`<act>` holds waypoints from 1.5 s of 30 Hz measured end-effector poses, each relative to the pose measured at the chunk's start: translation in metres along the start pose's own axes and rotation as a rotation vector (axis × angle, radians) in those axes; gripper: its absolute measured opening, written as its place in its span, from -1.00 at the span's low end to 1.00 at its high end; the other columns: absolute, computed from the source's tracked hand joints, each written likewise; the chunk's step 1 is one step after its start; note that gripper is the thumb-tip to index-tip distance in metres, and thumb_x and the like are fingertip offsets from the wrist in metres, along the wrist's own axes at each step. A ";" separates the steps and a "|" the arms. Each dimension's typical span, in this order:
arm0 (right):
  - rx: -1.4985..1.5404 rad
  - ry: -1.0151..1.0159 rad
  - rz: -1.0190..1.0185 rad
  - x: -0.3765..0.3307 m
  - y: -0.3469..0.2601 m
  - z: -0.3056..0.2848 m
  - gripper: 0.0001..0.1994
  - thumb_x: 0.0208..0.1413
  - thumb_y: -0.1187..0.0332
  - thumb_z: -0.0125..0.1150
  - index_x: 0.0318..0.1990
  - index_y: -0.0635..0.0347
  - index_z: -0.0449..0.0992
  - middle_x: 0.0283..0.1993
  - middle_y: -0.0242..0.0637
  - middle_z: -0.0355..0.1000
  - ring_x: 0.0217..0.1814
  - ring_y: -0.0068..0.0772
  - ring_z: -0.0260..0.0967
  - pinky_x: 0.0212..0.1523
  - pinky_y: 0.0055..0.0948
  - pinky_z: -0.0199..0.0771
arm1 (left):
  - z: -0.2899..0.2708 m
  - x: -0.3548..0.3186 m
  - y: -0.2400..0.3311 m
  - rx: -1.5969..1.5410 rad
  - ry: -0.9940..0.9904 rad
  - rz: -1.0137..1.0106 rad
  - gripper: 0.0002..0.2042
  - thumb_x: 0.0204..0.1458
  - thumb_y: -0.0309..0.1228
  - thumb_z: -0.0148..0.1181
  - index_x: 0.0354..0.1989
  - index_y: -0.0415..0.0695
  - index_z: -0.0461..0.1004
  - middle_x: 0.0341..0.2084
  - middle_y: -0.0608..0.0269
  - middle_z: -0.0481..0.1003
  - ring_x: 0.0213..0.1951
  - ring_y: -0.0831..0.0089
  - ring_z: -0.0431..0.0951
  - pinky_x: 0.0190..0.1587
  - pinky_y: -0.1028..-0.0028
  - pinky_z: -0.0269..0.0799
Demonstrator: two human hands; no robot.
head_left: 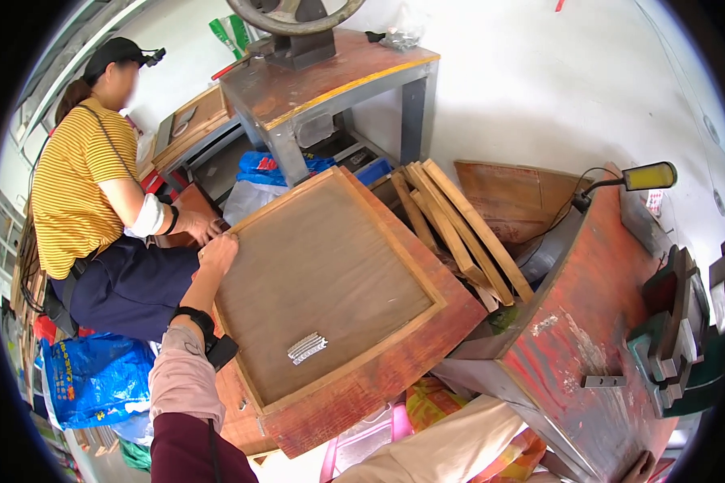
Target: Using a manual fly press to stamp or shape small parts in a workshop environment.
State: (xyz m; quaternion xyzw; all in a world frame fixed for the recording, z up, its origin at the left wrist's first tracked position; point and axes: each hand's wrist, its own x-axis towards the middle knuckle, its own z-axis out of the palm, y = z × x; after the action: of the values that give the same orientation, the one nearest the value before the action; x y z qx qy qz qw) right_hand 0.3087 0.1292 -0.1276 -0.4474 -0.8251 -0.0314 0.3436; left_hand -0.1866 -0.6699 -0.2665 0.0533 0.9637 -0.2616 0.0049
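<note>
Note the framed wooden panel [322, 258] lying on the red-brown board [379, 388], gripped at its far-left corner by the closed left hand [219, 252], probably for steadiness, and raised-edged, presumably retaining the silvery strips [307, 348]; cannot tell the apparent right hand's [640, 467] state.

Bright, clear, with fisheye-bent edges.

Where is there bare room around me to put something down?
The framed panel is bare between its far rim and the small metal strips. The red bench is open between the lamp and metal plate. It's crowded where your left hand nears the co-worker's hands, and among the wood slats.
</note>
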 end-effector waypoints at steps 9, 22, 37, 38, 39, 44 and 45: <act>0.031 0.027 -0.009 -0.001 0.011 0.003 -0.63 0.01 0.13 0.29 -0.31 0.36 0.60 -0.34 -0.05 0.54 -0.39 -0.13 0.48 -0.29 -0.30 0.51 | -0.042 -0.014 0.003 -0.260 -0.088 0.135 -0.80 -0.13 -0.48 0.14 -0.32 -0.32 0.45 -0.34 -0.13 0.49 -0.26 -0.01 0.54 -0.19 0.17 0.47; 0.029 0.114 -0.107 0.001 0.006 0.009 -0.66 -0.05 0.20 0.37 -0.37 0.40 0.59 -0.42 -0.03 0.53 -0.48 -0.18 0.47 -0.39 -0.32 0.50 | 0.009 -0.033 0.013 -0.706 0.189 -0.116 -0.80 -0.14 -0.56 0.19 -0.28 -0.23 0.49 -0.36 -0.15 0.48 -0.21 -0.05 0.48 -0.15 0.15 0.39; 0.075 0.133 -0.034 -0.001 0.006 0.009 -0.66 -0.08 0.21 0.39 -0.36 0.40 0.59 -0.41 -0.04 0.54 -0.49 -0.17 0.47 -0.42 -0.31 0.49 | -0.008 -0.050 0.037 -0.741 0.264 -0.263 -0.80 -0.09 -0.52 0.19 -0.25 -0.22 0.52 -0.36 -0.10 0.50 -0.22 0.00 0.51 -0.13 0.22 0.40; 0.076 0.132 -0.036 -0.001 0.006 0.009 -0.66 -0.08 0.21 0.39 -0.36 0.40 0.59 -0.41 -0.04 0.54 -0.49 -0.17 0.47 -0.42 -0.31 0.49 | -0.009 -0.054 0.039 -0.718 0.291 -0.261 -0.80 -0.09 -0.53 0.19 -0.24 -0.21 0.53 -0.36 -0.11 0.50 -0.22 -0.01 0.50 -0.13 0.22 0.39; 0.082 0.129 -0.034 -0.002 -0.001 0.007 -0.66 -0.08 0.20 0.38 -0.36 0.39 0.59 -0.42 -0.05 0.54 -0.50 -0.17 0.47 -0.42 -0.30 0.49 | -0.012 -0.058 0.044 -0.720 0.291 -0.261 -0.80 -0.09 -0.53 0.19 -0.24 -0.21 0.53 -0.36 -0.11 0.50 -0.22 -0.01 0.50 -0.13 0.22 0.39; 0.111 0.104 -0.040 0.001 0.021 0.014 -0.66 -0.03 0.19 0.34 -0.35 0.39 0.59 -0.40 -0.04 0.53 -0.45 -0.15 0.47 -0.37 -0.28 0.49 | -0.043 -0.096 0.071 -0.862 0.236 -0.176 -0.84 -0.06 -0.50 0.17 -0.29 -0.25 0.54 -0.35 -0.11 0.51 -0.25 -0.01 0.51 -0.17 0.20 0.42; 0.048 0.014 -0.003 0.006 0.038 0.014 -0.69 0.08 0.21 0.18 -0.24 0.35 0.55 -0.25 -0.03 0.50 -0.28 -0.08 0.45 -0.20 -0.28 0.44 | -0.056 -0.106 0.080 -0.872 0.230 -0.168 -0.84 -0.06 -0.50 0.17 -0.29 -0.25 0.54 -0.35 -0.11 0.51 -0.25 -0.01 0.51 -0.17 0.20 0.42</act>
State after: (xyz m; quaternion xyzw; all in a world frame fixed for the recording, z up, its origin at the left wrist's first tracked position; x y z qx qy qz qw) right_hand 0.3276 0.1614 -0.1441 -0.4377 -0.8239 -0.0154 0.3598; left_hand -0.0722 -0.5837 -0.2541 -0.0033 0.9791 0.1764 -0.1015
